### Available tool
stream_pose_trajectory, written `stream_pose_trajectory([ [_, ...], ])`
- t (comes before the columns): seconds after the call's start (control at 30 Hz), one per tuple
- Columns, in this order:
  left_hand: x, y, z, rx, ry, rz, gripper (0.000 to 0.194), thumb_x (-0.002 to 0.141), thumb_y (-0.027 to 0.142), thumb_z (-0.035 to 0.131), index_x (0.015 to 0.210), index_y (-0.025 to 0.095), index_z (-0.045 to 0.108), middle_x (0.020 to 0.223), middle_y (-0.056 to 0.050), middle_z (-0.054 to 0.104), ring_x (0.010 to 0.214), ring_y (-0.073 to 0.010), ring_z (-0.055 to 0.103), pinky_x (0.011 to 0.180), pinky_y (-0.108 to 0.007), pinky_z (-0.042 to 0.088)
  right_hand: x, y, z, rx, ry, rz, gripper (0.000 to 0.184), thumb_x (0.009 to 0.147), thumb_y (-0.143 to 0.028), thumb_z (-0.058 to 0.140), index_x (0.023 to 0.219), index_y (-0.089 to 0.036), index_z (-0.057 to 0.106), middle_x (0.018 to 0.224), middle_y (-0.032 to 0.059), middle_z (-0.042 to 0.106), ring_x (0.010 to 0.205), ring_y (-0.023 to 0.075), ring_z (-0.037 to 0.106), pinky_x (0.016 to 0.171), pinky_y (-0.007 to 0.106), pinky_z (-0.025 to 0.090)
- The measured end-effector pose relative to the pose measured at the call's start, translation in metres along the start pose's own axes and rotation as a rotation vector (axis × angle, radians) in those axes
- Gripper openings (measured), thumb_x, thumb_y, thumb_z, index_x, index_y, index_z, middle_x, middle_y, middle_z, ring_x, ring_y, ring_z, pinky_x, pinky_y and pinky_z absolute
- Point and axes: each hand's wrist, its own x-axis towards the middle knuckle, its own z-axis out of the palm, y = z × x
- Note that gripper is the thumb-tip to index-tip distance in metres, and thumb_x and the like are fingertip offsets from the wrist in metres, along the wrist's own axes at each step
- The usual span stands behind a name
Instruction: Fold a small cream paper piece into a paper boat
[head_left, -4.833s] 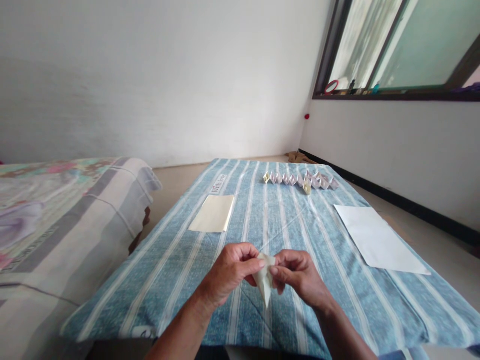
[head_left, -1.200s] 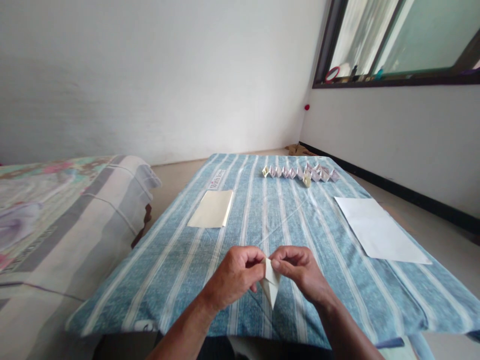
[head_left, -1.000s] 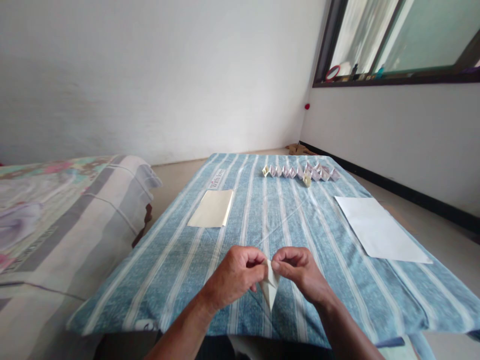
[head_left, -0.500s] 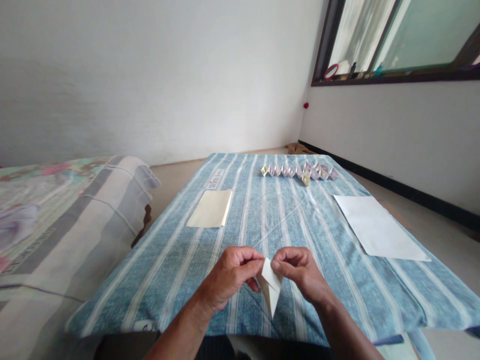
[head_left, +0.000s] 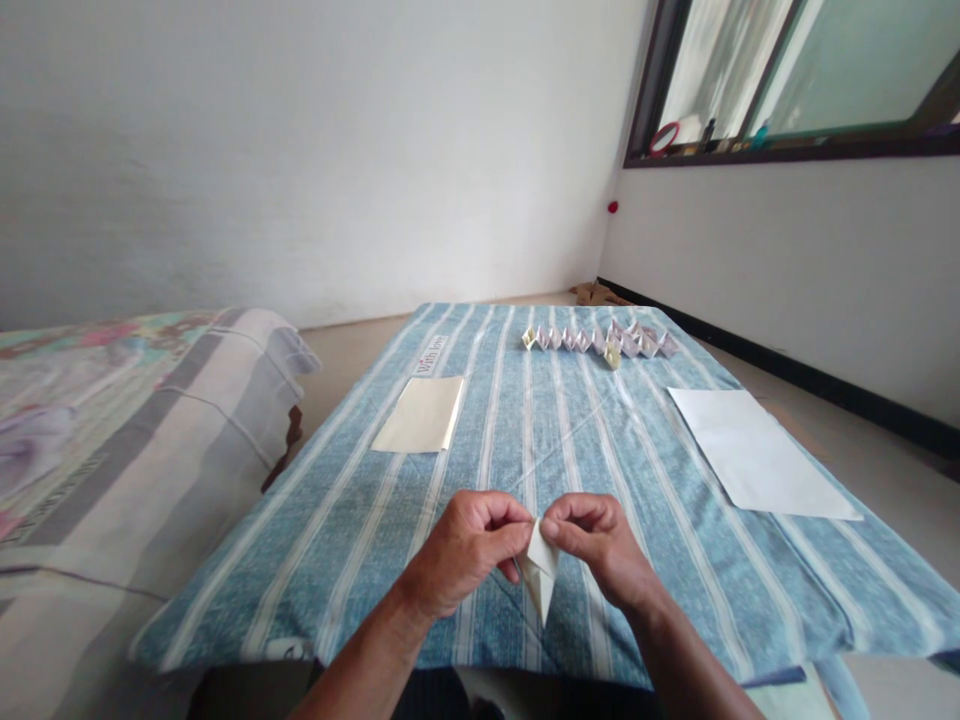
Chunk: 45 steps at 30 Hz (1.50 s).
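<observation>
A small piece of folded cream paper (head_left: 541, 575) hangs point down between my two hands, just above the near part of the table. My left hand (head_left: 471, 550) pinches its upper left edge between thumb and fingers. At the upper right edge, my right hand (head_left: 596, 545) grips it with thumb and forefinger. A diagonal fold line crosses the paper's front face, and its upper corner shows between the fingertips. The fingers cover part of both side edges.
A striped blue cloth (head_left: 360, 520) covers the table. Cream sheets (head_left: 420, 415) lie left, white paper (head_left: 761, 455) right. Several folded paper pieces (head_left: 581, 341) stand in rows at the far end. A bed (head_left: 172, 450) is at the left, a window (head_left: 810, 80) upper right.
Both hands keep their pinch on the folded paper. Since the oldest frame it has been turned, and its diagonal fold now shows. Lately it tilts only slightly; the view has shifted a little.
</observation>
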Motion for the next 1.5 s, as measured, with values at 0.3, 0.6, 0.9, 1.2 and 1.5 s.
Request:
stream_pose_trajectory([
  [0.3,0.003,0.000,0.002,-0.033,-0.011,-0.027,0.016,0.066,0.028,0.069,0.062,0.013,0.067,0.053,0.000,0.061,0.046,-0.0103,0.055,0.047,-0.022,0.047,0.000,-0.004,0.002,0.018,-0.011,0.019,0.028,0.061,-0.039,0.085,0.057,-0.016,0.068,0.050,-0.0017,0.058,0.048,0.0087,0.046,0.050,0.022,0.039],
  [0.6,0.003,0.002,0.004,-0.044,-0.009,-0.068,0.014,0.064,0.027,0.068,0.061,0.013,0.067,0.052,0.000,0.061,0.045,-0.0102,0.054,0.046,-0.022,0.047,-0.001,0.001,-0.001,0.061,-0.019,0.001,0.025,0.065,-0.036,0.084,0.062,-0.016,0.069,0.054,-0.0022,0.059,0.050,0.0080,0.046,0.051,0.021,0.038],
  [0.9,0.002,0.006,0.005,0.056,-0.021,-0.042,0.008,0.063,0.019,0.061,0.058,0.014,0.065,0.049,0.003,0.058,0.044,-0.0090,0.052,0.046,-0.020,0.043,-0.001,0.000,-0.001,0.021,-0.007,0.000,0.026,0.065,-0.038,0.083,0.063,-0.016,0.068,0.056,-0.0016,0.059,0.051,0.0089,0.046,0.051,0.022,0.037],
  [1.2,0.000,0.011,0.006,0.205,-0.010,-0.003,0.011,0.067,0.021,0.059,0.059,0.015,0.065,0.050,0.002,0.058,0.047,-0.0107,0.054,0.048,-0.021,0.042,-0.003,-0.006,-0.005,-0.138,-0.040,-0.057,0.021,0.073,-0.035,0.077,0.065,-0.017,0.069,0.059,-0.0016,0.059,0.056,0.0102,0.047,0.058,0.024,0.039],
  [1.5,0.002,0.008,0.006,0.299,-0.010,0.006,0.013,0.068,0.021,0.056,0.058,0.016,0.064,0.049,0.003,0.057,0.048,-0.0107,0.052,0.048,-0.021,0.038,-0.005,-0.016,-0.003,-0.312,-0.027,-0.153,0.021,0.077,-0.035,0.072,0.065,-0.018,0.068,0.062,0.0002,0.062,0.061,0.0133,0.054,0.061,0.025,0.044],
])
